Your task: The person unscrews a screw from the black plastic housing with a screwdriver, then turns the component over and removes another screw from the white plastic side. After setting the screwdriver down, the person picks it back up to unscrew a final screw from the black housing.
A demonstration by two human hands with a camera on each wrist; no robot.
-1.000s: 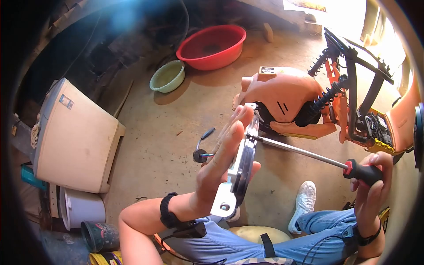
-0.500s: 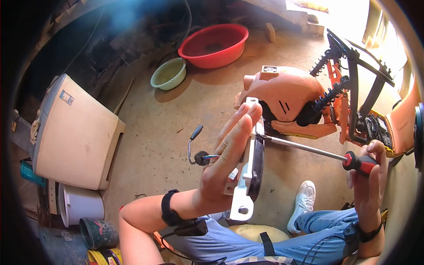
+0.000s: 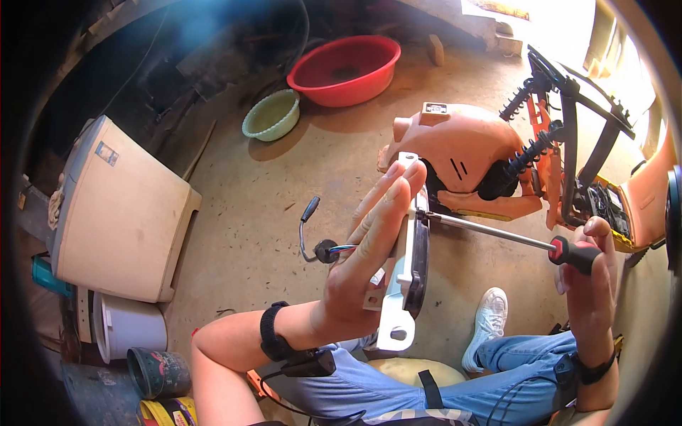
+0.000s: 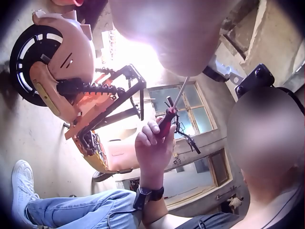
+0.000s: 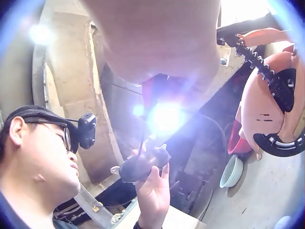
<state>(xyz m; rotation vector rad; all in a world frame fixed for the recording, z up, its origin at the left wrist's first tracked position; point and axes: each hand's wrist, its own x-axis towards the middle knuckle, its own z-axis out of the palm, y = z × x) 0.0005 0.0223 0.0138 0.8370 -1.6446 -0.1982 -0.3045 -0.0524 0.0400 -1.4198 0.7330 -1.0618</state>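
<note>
In the head view, the left hand (image 3: 355, 266) holds a dark oval unit (image 3: 419, 263) with a white metal bracket (image 3: 396, 319), its fingers lying long against the bracket's back. The right wrist view shows the unit's dark face (image 5: 143, 166) with a thumb or finger over its edge. Curled fingers of the right hand (image 3: 593, 298) grip the red-and-black handle of a screwdriver (image 3: 497, 233), whose tip meets the unit's upper side edge. Wires with a black connector (image 3: 309, 208) hang out left of the left hand. The left wrist view shows the right hand (image 4: 155, 150) around the handle.
An orange vehicle body (image 3: 462, 145) with a black frame and coil springs stands at the right. Red (image 3: 344, 71) and pale green (image 3: 271, 117) basins sit behind. A cream cabinet (image 3: 124, 213), white bucket (image 3: 131, 326) and dark pots (image 3: 158, 373) line the left side.
The unit has shifted right and turned more upright, its connector swinging left. The right hand and screwdriver handle have moved slightly up and left, with the tip still at the unit.
</note>
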